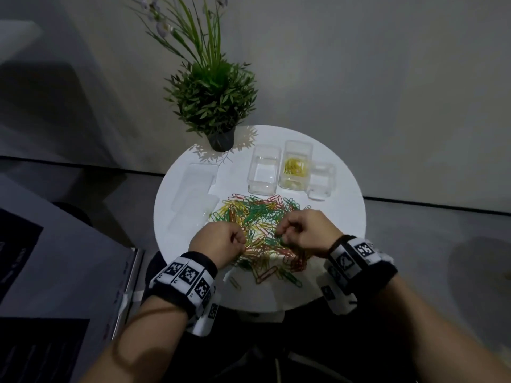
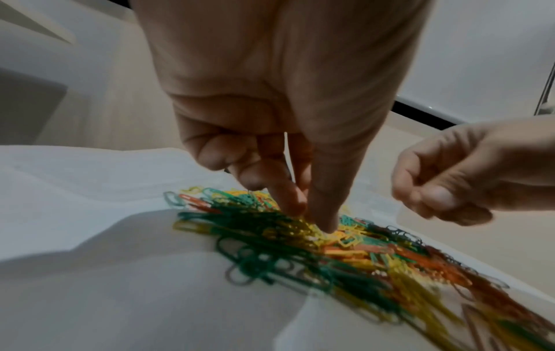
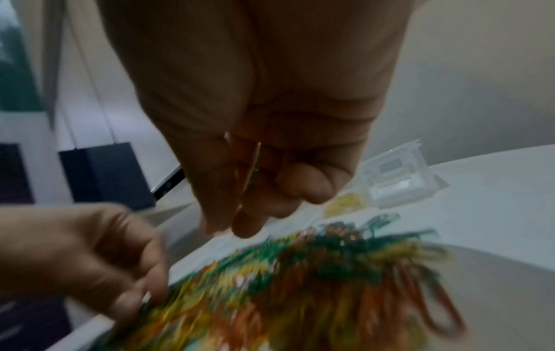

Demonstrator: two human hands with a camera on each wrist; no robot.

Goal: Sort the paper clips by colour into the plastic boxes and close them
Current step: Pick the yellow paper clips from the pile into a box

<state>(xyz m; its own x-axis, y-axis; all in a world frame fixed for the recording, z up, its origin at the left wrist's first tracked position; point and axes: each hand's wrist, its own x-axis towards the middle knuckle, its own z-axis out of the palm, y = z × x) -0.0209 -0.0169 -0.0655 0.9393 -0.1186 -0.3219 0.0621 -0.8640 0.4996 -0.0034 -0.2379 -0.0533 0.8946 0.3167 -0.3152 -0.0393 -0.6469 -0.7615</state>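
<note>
- Head view gives me the layout: the pile (image 1: 260, 230) of green, yellow and orange clips lies mid-table (image 1: 343, 244), three boxes (image 1: 295, 164) stand beyond it, and only the middle one holds yellow clips. Lids (image 1: 193, 189) lie apart to the left, so nothing is closed yet.
- My left hand (image 1: 221, 239) has thumb and forefinger pressed together, tips down in a yellow patch of the pile. I cannot tell whether a clip is actually caught between them; the risk is lifting with nothing, or with the wrong colour.
- My right hand (image 1: 301, 233) is curled over the pile's near right side. The right wrist view shows thin yellowish clips (image 3: 253, 171) tucked between palm and curled fingers, so I judge it is hoarding clips while it picks more. A loose curl could let them slide back into the pile.
- Clips here overlap and cross. I expect a pulled clip may drag a hooked neighbour of another colour, which would end up in the yellow box unnoticed.
- Stray clips (image 1: 290, 279) lie near the front edge; a sweep of either wrist could push them off the table.
- Boxes stand touching or nearly so, and clear walls are hard to read. A careless drop could land a clip in the wrong box or tip one over.
- Right wrist view is blurred, so colour checks there are unreliable.
</note>
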